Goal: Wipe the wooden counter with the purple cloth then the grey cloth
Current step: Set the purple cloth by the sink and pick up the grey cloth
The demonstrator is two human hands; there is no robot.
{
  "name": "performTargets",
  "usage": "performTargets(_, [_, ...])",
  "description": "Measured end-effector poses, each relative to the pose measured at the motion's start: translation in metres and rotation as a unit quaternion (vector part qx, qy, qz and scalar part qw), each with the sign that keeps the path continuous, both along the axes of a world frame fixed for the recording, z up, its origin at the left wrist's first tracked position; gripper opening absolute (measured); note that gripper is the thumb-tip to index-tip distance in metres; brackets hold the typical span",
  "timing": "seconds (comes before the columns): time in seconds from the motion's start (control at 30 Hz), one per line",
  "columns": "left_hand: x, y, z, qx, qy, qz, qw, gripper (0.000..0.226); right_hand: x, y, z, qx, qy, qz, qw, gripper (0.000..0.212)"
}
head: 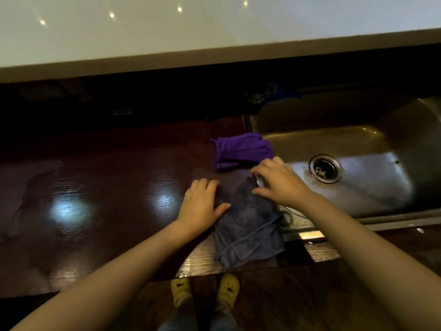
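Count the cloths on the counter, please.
2. The purple cloth lies left of the sink; the grey cloth lies nearer the front edge, under the left hand and right hand. None seems hidden.

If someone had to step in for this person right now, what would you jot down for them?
Hands: left hand rests flat at the left edge of the grey cloth; right hand pinches its far end.
That cloth lies on the wooden counter beside the sink; the purple cloth lies folded beyond it, untouched.
Done, it seems: purple pass. Left: the grey wipe.
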State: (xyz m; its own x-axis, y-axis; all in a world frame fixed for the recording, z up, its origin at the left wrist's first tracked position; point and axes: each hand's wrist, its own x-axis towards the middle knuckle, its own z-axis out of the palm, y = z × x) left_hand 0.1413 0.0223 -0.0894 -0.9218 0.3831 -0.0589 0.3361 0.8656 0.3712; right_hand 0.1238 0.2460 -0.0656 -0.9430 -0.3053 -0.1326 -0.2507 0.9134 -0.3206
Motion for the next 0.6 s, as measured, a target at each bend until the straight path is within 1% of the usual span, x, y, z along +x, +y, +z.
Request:
performTargets(0.07, [0.005,0.000,-0.003,-0.033,-0.040,-0.003,0.999,0.050,0.005,-0.008,-0.003,0.048,-0.026,0.020,0.998,0.052])
performTargets(0.13, [0.005,0.000,0.000,-0.012,-0.073,0.016,0.997,0.039,0.006,-0.018,-0.003,0.062,-0.010,0.010,0.998,0.040])
performTargets(0.2, [0.006,-0.004,0.004,0.049,-0.104,0.052,0.992,0.029,0.009,-0.030,-0.002,0.036,0.010,0.000,0.999,0.025])
performTargets(0.3, [0.018,-0.025,0.013,0.115,-0.131,0.098,0.980,0.018,0.015,-0.055,-0.002,-0.049,-0.017,-0.011,0.999,0.018])
performTargets(0.37, [0.030,-0.048,0.017,0.128,-0.126,0.120,0.976,0.015,0.021,-0.077,-0.003,-0.091,-0.032,-0.002,0.995,0.016])
performTargets(0.47, [0.043,-0.084,0.020,0.128,-0.091,0.144,0.977,0.016,0.028,-0.112,-0.006,-0.101,-0.033,0.004,0.994,0.015])
performTargets(0.53, [0.042,-0.104,0.018,0.123,-0.064,0.160,0.977,0.018,0.032,-0.134,-0.007,-0.073,-0.014,-0.015,0.997,0.017])
performTargets(0.6, [0.038,-0.119,0.014,0.108,-0.046,0.156,0.981,0.024,0.038,-0.153,-0.011,0.008,0.057,-0.034,0.998,0.027])
